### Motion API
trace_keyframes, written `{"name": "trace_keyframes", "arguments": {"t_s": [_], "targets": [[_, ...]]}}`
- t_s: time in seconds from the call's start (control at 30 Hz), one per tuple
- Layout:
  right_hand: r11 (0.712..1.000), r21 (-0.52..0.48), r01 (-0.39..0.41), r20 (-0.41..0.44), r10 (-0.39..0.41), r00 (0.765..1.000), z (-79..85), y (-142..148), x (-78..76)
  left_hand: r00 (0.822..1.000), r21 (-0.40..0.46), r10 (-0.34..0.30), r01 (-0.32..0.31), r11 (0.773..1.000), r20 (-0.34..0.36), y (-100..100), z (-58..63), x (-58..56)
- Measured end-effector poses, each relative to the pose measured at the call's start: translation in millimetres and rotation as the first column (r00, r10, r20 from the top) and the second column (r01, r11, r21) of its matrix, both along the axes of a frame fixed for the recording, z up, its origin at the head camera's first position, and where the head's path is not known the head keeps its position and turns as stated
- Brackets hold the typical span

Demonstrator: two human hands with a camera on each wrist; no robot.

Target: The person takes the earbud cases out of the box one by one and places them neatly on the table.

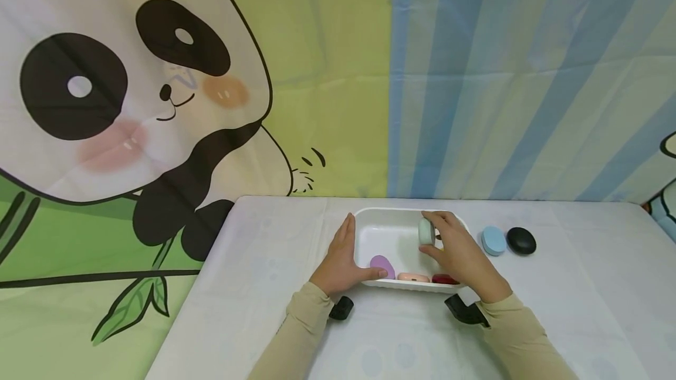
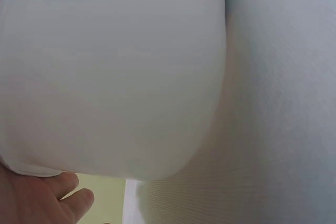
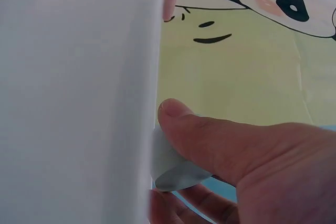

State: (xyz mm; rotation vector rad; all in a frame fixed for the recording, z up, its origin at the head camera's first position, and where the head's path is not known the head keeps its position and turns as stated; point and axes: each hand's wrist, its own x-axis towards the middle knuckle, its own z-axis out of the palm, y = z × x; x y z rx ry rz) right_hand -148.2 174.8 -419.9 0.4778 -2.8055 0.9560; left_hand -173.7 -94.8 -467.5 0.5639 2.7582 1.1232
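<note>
A white tray [image 1: 388, 233] stands near the table's far edge. My left hand [image 1: 340, 263] rests on its left front corner, fingers straight along the left side and thumb over the front rim. In the left wrist view, the tray's outer wall [image 2: 115, 77] fills much of the picture, with fingertips [image 2: 79, 200] at its rim. Between thumb and fingers my right hand [image 1: 459, 251] pinches a pale green rounded piece [image 1: 425, 232], held on edge over the tray's right part. Inside along the front wall lie a purple rounded piece [image 1: 382, 264], a peach one [image 1: 413, 277] and a red one [image 1: 445, 279].
Right of the tray, a light blue rounded piece [image 1: 493, 240] and a black oval piece [image 1: 521, 241] lie side by side on the white-covered table [image 1: 597, 298]. Behind the table hangs a printed curtain [image 1: 338, 75] with a panda and blue stripes.
</note>
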Motion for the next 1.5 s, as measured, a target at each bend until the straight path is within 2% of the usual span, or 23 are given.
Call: {"name": "trace_keyframes", "arguments": {"t_s": [0.37,0.53,0.77,0.9,1.5], "targets": [[0.999,-0.011,0.053,0.1,-0.051,0.994,11.6,27,8.0,1.0,-0.024,0.002,-0.002,1.0,0.005,0,1.3,1.0],[0.997,0.004,0.075,0.11,-0.075,0.991,15.3,41,12.1,1.0,-0.027,0.004,-0.004,1.0,0.009,1,1.6,1.2],[0.991,0.063,0.118,0.026,-0.12,0.992,16.6,55,18.5,1.0,-0.02,0.004,-0.003,1.0,0.01,0,2.0,2.2],[0.989,0.073,0.132,0.011,-0.133,0.991,14.5,65,19.4,1.0,-0.014,0.001,-0.001,1.0,0.01,0,2.6,2.6],[0.98,0.119,0.161,-0.149,-0.143,0.978,-6.3,119,23.0,1.0,-0.005,-0.001,0.001,1.0,0.0,0,1.5,1.8]]}}
